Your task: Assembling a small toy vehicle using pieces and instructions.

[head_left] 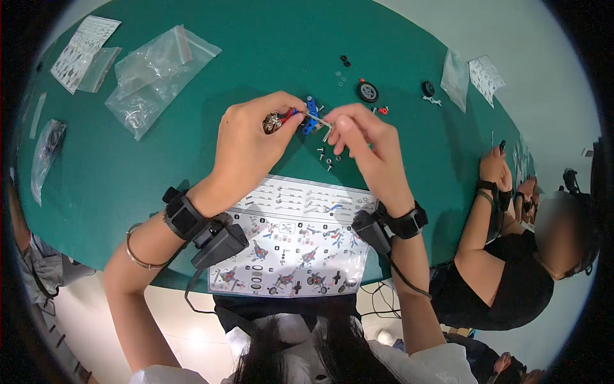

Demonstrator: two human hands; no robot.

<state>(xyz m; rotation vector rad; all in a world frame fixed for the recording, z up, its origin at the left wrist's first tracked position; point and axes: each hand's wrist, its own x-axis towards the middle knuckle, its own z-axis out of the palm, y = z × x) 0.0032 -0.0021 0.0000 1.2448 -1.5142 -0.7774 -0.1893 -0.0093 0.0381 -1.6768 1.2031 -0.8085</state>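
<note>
My left hand (246, 134) is closed in a pinch on a small toy-model assembly. A blue holed piece (311, 105) sticks out past its fingertips, and a cluster of metal parts with red and blue bits (273, 121) shows beside the thumb. In the fingers of my right hand (377, 144) is a thin silver hex key (318, 120) with a bent end, its long arm reaching to the blue piece. The exact contact is hidden by the fingers. Several small screws and nuts (322, 153) lie just below the hands.
A printed instruction sheet (294, 256) lies along the near table edge. Beyond my right hand are a black wheel (368, 91), small black rings (345, 61) and red parts (383, 111). Plastic bags (160, 77) lie far left. A co-worker (499, 275) sits at right.
</note>
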